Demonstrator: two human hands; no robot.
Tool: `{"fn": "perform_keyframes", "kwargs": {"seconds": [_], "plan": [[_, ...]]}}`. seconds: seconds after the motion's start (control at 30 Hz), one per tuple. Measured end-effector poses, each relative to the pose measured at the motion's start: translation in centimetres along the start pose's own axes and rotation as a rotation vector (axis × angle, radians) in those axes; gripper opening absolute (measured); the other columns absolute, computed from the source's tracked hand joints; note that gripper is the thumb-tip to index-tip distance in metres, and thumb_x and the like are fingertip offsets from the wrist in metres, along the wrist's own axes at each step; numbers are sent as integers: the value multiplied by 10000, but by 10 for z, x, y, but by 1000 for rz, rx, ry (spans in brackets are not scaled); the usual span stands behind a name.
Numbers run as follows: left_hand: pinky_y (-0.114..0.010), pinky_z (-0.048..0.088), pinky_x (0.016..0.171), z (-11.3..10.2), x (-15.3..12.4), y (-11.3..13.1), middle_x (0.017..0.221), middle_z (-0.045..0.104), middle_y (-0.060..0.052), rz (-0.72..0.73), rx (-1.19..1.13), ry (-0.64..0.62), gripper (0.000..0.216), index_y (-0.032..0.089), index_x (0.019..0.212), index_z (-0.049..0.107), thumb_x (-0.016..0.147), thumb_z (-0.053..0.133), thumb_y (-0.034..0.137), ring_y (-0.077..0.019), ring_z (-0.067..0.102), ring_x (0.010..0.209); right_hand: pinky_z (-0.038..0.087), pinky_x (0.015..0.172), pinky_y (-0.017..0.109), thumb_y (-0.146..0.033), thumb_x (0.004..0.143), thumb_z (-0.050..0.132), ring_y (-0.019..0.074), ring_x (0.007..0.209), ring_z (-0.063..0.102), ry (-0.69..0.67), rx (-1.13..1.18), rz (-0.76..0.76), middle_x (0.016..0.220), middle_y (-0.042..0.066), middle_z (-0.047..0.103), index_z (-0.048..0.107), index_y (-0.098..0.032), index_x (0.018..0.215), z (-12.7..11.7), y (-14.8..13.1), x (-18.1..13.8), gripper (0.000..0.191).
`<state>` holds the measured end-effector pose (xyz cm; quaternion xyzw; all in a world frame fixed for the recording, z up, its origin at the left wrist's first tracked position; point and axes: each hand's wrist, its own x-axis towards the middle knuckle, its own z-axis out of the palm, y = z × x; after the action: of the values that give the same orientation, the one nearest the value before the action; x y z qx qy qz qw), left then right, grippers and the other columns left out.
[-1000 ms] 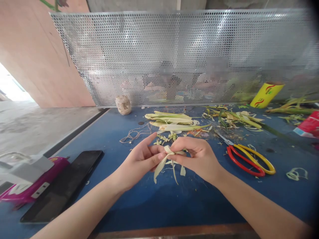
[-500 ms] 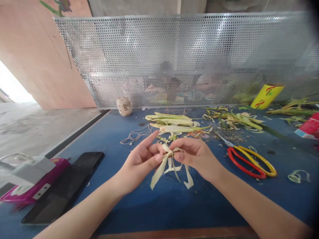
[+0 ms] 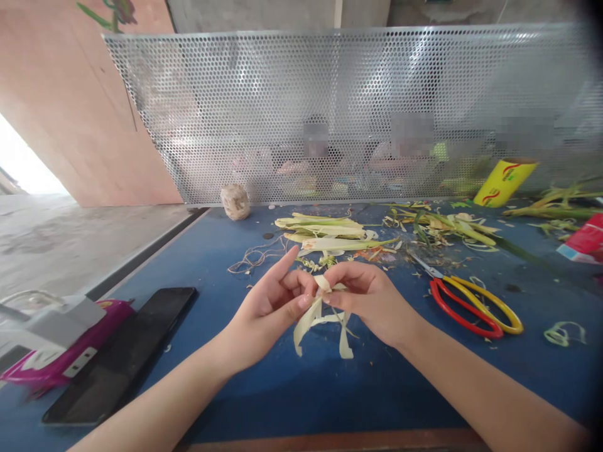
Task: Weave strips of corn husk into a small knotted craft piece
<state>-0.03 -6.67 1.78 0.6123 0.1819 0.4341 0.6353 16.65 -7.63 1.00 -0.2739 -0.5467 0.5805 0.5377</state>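
Pale, cream-coloured strips of plant leaf (image 3: 306,323) hang in loops and loose tails between my hands, just above the blue table. My left hand (image 3: 277,301) pinches the strips between thumb and curled fingers, its index finger pointing up and away. Close beside it, my right hand (image 3: 367,289) pinches the same strips near where they cross. Part of the crossing is hidden by the fingertips. Behind my hands lie pale green stalks (image 3: 330,226) with peeled layers. To the right rest scissors (image 3: 466,301) with one red and one yellow handle.
A black phone (image 3: 122,351) and a magenta and white power strip (image 3: 70,345) lie at left. Toward the back are a wrapped roll (image 3: 234,202), tangled string (image 3: 259,254), a yellow tube (image 3: 504,182) and plant scraps (image 3: 438,226). A perforated metal screen (image 3: 282,113) separates people beyond.
The tails of the leaf strips have swung and shifted, and the right-hand tail now hangs farther left. Both hands keep their pinch, with the fingertips slightly shifted around the crossing.
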Motion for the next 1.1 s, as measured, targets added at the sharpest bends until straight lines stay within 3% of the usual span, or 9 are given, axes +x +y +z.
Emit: {"fn": "perform_keyframes", "kwargs": {"seconds": [0.2, 0.37, 0.57, 0.73, 1.1], "plan": [[-200, 348, 603, 2, -1, 3, 780, 464, 8, 85, 58, -74, 513, 304, 1297, 363, 835, 483, 116, -69, 416, 681, 441, 587, 188, -158, 583, 739, 61, 587, 570, 79, 232, 124, 637, -43, 648, 665, -223, 658, 5, 3, 1, 123], [-239, 389, 670, 0, -2, 0, 847, 481, 2, 138, 162, -73, 660, 353, 1357, 189, 827, 474, 83, -86, 446, 743, 439, 569, 191, -174, 639, 702, 72, 611, 565, 71, -10, 4, 657, -38, 629, 658, -224, 696, 2, -3, 0, 88], [-277, 411, 666, -2, 0, -1, 817, 524, 1, 80, 223, 9, 838, 275, 1390, 12, 776, 562, 118, -98, 480, 705, 441, 545, 212, -207, 674, 654, 91, 597, 565, 106, -249, 3, 679, -14, 631, 637, -197, 730, 2, -8, -1, 59], [-274, 424, 646, 1, 1, 1, 743, 545, 8, 37, 290, 105, 855, 221, 1396, -1, 768, 575, 151, -106, 497, 692, 455, 636, 225, -170, 673, 630, 109, 690, 594, 130, -407, -19, 723, -10, 648, 634, -196, 723, 3, -8, -1, 56], [-265, 425, 604, -1, 2, -1, 722, 596, 19, -18, 251, 142, 1012, 272, 1390, -38, 679, 667, 125, -120, 549, 665, 447, 633, 261, -234, 708, 632, 138, 697, 595, 60, -424, 26, 749, 15, 668, 671, -201, 763, 0, -9, 1, 75]]}}
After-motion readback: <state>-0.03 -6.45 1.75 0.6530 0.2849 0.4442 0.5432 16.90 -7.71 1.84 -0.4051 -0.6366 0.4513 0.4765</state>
